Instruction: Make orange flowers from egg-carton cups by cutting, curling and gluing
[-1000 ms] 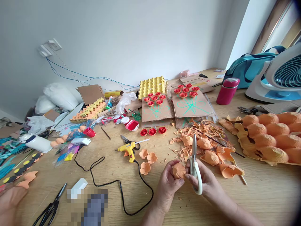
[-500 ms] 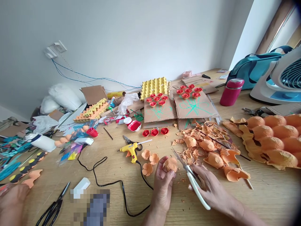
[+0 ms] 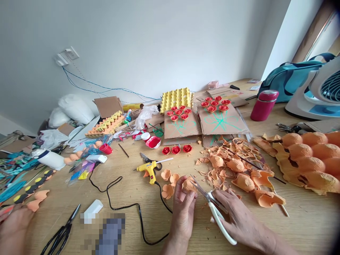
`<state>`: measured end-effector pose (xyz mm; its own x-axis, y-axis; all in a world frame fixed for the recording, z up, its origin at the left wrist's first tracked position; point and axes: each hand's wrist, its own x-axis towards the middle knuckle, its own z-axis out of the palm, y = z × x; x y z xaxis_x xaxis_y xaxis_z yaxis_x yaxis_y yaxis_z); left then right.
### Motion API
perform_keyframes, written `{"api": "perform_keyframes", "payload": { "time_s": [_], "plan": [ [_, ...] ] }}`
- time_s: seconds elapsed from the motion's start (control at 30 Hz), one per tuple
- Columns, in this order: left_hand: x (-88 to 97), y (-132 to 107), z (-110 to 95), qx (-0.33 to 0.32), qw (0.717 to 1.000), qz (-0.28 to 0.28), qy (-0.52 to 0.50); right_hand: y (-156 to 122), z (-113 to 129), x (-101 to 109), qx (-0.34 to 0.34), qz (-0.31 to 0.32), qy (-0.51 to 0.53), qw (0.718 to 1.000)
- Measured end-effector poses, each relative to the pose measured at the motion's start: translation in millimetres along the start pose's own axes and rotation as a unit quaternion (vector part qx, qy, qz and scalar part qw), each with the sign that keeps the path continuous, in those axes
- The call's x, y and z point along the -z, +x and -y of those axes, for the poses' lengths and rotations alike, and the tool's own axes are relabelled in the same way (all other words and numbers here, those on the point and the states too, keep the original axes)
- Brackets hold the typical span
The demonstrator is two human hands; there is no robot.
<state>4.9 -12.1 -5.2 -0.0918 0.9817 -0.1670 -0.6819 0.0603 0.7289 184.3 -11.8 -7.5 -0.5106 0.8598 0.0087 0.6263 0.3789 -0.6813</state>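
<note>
Above the pale wood-grain tabletop [image 3: 87, 187], on the near side of a heap of orange pulp offcuts [image 3: 216, 176]: one small, rounded orange cup of moulded pulp [image 3: 189, 185], pinched in the fingers of the left hand [image 3: 184, 209]. One pair of white-handled scissors with steel blades [image 3: 216, 216], handles gripped by the right hand [image 3: 233, 216]. Relation: cup left of the right hand's fingers; scissors' long axis slanting lower right to upper left, parted tips overlapping the cup's right side, contact not certain. Nearer hand: left, touching the cup.
</note>
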Motion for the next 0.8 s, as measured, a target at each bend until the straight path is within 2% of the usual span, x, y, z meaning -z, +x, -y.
{"api": "perform_keyframes", "payload": {
  "time_s": [0.2,0.47,0.8],
  "plan": [
    [-4.2,-2.1,0.6,-0.002,1.0,0.002,0.017,0.2,-2.5,-1.3,0.012,-0.013,-0.009,1.0],
    [-0.5,-2.3,4.5,-0.008,0.996,0.029,0.089,-1.8,0.0,0.8,0.031,-0.029,-0.006,0.999],
    [-6.1,-8.3,6.5,-0.022,0.997,0.029,0.067,-4.9,2.8,5.8,0.016,-0.001,0.142,0.99]
  ]
}}
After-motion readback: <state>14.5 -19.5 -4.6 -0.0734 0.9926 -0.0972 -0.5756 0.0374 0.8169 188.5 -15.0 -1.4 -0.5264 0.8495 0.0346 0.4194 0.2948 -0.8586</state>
